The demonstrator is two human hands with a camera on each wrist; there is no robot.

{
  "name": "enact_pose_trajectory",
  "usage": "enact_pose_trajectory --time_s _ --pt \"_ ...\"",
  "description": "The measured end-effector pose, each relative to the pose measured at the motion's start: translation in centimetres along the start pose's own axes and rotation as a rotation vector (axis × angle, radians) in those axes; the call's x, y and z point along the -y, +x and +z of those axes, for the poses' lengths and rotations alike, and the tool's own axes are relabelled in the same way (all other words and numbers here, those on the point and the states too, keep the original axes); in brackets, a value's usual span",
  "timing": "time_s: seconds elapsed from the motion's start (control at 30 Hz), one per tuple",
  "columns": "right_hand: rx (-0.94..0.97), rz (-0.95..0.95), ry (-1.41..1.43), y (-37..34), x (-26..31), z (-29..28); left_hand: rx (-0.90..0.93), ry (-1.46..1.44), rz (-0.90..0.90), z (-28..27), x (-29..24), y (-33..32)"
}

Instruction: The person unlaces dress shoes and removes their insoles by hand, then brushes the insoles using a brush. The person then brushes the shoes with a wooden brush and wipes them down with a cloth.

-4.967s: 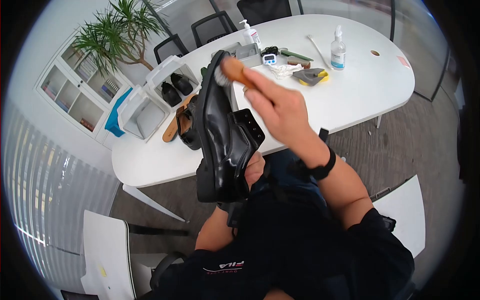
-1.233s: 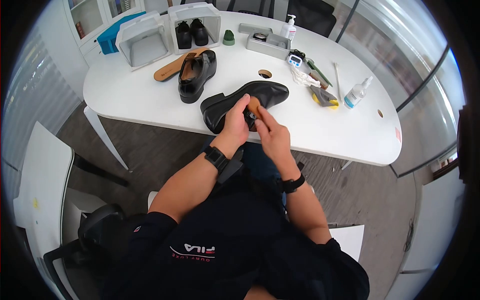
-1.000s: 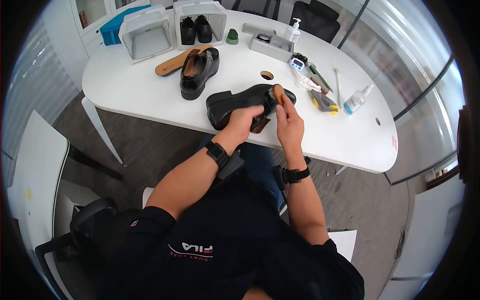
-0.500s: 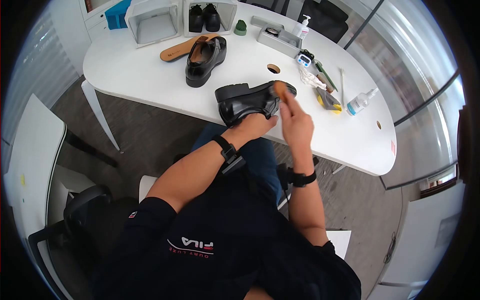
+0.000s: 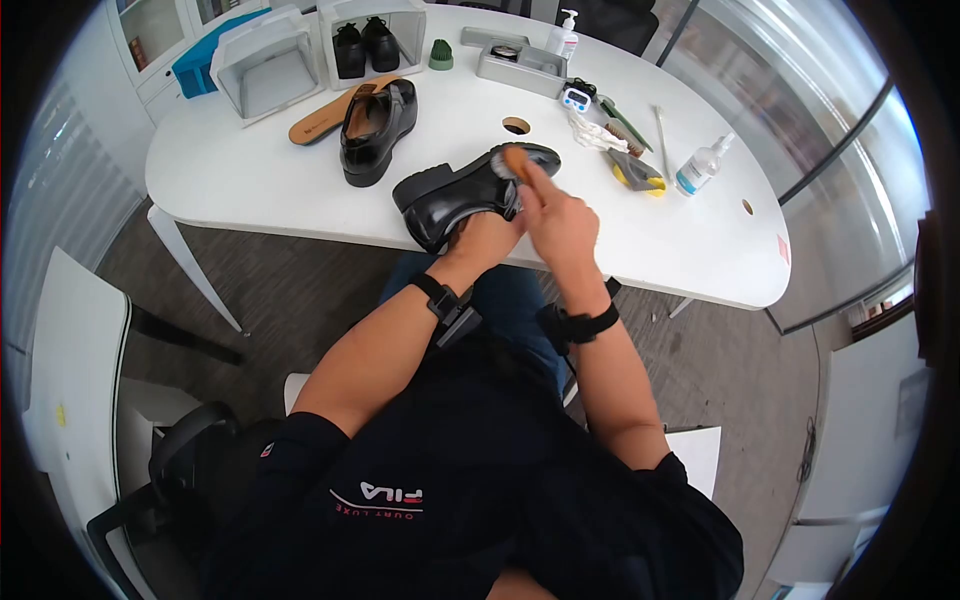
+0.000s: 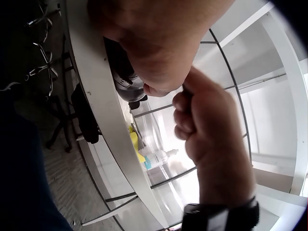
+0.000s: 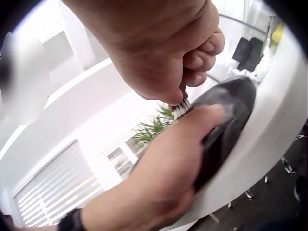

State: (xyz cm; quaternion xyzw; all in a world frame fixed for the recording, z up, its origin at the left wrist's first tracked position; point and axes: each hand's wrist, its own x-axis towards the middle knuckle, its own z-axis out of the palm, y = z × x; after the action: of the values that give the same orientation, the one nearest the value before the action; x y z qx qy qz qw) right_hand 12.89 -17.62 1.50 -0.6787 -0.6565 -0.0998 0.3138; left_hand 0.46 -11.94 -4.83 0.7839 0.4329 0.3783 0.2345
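Note:
A glossy black leather shoe lies tipped on its side at the table's near edge, heel to the left and toe to the right. My left hand grips it at the opening side, and in the right wrist view that thumb lies along the leather. Between the fingers and thumb of my right hand is a small shoe brush with a wooden handle and pale bristles, right at the front part of the shoe near the sole edge. The shoe's opening is mostly hidden by the left hand.
The second black shoe stands to the left beside a tan insole. Behind are two plastic shoe boxes, a green brush and a grey tin. A timer, cloths and a spray bottle lie or stand right.
Five seconds ago the shoe was raised upright before the body; now it is down at the table. Over the last second it has tipped sideways, and the brush has shifted along its front part.

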Motion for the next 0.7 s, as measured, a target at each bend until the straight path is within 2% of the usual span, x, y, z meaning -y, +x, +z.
enact_pose_trajectory --time_s 0.03,0.07,0.1,0.13,0.2,0.23,0.27,0.3,0.33,0.4,0.43,0.47,0.53,0.57,0.7 --pt "-0.003 -0.002 -0.003 0.8 -1.5 0.2 -0.1 -0.035 0.01 -0.3 -0.6 0.0" --pt "0.013 0.112 -0.025 1.5 -2.8 0.4 -0.201 -0.069 0.017 -0.5 -0.9 0.0" --pt "0.029 0.227 -0.046 1.9 -3.9 0.7 -0.104 -0.087 -0.034 -0.7 -0.7 0.2" --pt "0.026 0.227 -0.046 2.0 -5.0 1.3 -0.104 -0.087 -0.032 -0.6 -0.6 0.1" --pt "-0.064 0.326 0.278 2.5 -5.6 1.9 0.015 -0.094 -0.123 -1.2 -1.3 -0.2" --pt "-0.042 0.372 0.307 2.5 -5.8 2.4 0.014 -0.09 -0.116 -1.6 -1.6 -0.1" --pt "-0.05 0.371 0.311 2.0 -4.7 2.5 0.133 -0.08 -0.213 -2.3 -2.0 0.1" --pt "-0.052 0.211 0.336 1.2 -3.4 2.7 0.25 -0.069 -0.313 -2.7 -2.2 0.4" --pt "-0.05 0.055 0.359 0.7 -2.3 2.7 0.252 -0.063 -0.311 -2.7 -2.1 0.7" --pt "-0.001 0.089 0.284 1.1 -0.5 1.1 0.283 -0.039 -0.289 -2.1 -1.5 1.2" --pt "0.05 0.109 0.203 1.5 -0.3 0.7 0.169 -0.112 -0.262 -1.8 -1.2 0.7" --pt "0.047 0.119 0.205 2.1 -1.3 1.4 0.178 -0.107 -0.259 -1.6 -1.2 0.7" --pt "-0.052 0.281 0.133 3.4 -5.2 3.2 0.051 0.022 -0.198 -1.3 -1.2 0.7" --pt "0.003 0.354 0.129 3.8 -6.5 3.0 -0.046 0.017 -0.155 -0.1 0.0 0.7" --pt "0.079 0.454 0.202 3.9 -9.5 4.3 -0.111 0.057 -0.192 -0.5 -1.2 0.5"
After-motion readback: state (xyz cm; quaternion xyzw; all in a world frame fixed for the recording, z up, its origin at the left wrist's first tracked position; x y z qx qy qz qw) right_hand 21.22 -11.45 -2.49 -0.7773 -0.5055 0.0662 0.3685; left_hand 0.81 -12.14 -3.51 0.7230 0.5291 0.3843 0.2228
